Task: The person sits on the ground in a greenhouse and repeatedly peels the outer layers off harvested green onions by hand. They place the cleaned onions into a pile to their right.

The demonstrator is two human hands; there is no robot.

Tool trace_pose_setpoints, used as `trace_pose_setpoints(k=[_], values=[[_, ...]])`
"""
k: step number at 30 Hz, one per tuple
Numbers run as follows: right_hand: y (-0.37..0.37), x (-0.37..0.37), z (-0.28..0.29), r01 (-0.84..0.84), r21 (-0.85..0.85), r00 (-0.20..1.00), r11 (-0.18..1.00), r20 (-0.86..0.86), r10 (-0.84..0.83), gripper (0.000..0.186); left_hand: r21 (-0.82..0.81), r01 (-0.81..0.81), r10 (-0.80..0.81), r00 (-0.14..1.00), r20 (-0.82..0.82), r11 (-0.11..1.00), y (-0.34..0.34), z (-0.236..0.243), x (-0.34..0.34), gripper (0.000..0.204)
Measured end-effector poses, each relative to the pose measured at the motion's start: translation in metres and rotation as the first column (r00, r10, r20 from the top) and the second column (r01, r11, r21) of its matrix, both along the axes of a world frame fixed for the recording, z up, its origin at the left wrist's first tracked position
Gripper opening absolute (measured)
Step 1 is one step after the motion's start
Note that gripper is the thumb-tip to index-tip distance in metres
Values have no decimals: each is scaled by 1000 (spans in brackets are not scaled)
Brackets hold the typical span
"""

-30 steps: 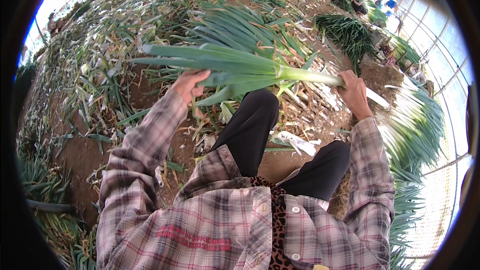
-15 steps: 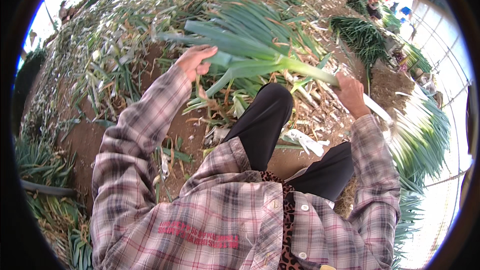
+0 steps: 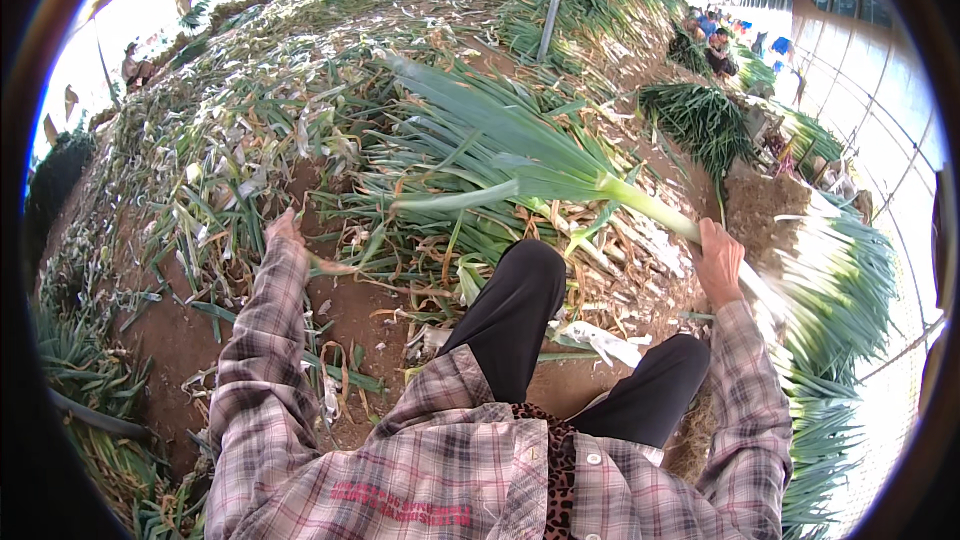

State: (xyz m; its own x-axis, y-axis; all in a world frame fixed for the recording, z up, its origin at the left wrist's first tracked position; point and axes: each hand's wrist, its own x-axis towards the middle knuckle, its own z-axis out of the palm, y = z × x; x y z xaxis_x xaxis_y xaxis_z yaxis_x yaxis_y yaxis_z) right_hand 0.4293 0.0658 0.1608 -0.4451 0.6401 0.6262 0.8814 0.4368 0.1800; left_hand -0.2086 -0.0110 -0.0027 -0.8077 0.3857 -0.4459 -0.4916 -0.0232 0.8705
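Observation:
A long green onion [image 3: 640,202] slants across the middle, its white stalk toward my right and its broad green leaves fanned up to the left. My right hand [image 3: 718,258] is closed around the pale stalk near its lower end. Out to the left, low over the littered soil, reaches my left hand [image 3: 287,228], its fingers drawn together. A brownish withered leaf [image 3: 335,267] trails beside that wrist and seems pinched in the hand; the fingertips are small and partly hidden. Beneath the held stalk lies a heap of untrimmed green onions [image 3: 450,160].
Trimmed green onions [image 3: 835,280] lie in a row by my right side, white ends inward. Peeled leaf scraps [image 3: 230,130] cover the ground to the left. A slanting metal pole [image 3: 556,0] stands ahead. Other people [image 3: 718,52] sit farther off. Black-trousered knees [image 3: 525,290] are before me.
My left hand has left the onion's leaves and swung down to the left. The right hand still holds the stalk, slightly lower in view. The view has tipped upward.

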Motion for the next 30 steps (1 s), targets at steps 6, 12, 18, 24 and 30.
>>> trace_pose_setpoints(k=[6,12,18,24,30], values=[[-6,10,4,132,-60,991,989,-24,-134,28,-381,281,-470,620,-628,881,1,-21,-11,38],[-17,19,31,99,-11,995,995,-26,-99,24,-122,641,-575,569,-587,758,41,0,94,37],[-35,29,63,-30,-41,999,999,-46,29,24,-209,885,-644,125,-754,416,58,78,226,58],[-49,47,92,-40,2,999,999,-28,40,30,-527,847,-655,-359,-665,70,75,99,284,56],[-44,91,77,-42,99,999,994,0,43,34,-330,941,-852,-238,-467,-82,41,81,228,26]])
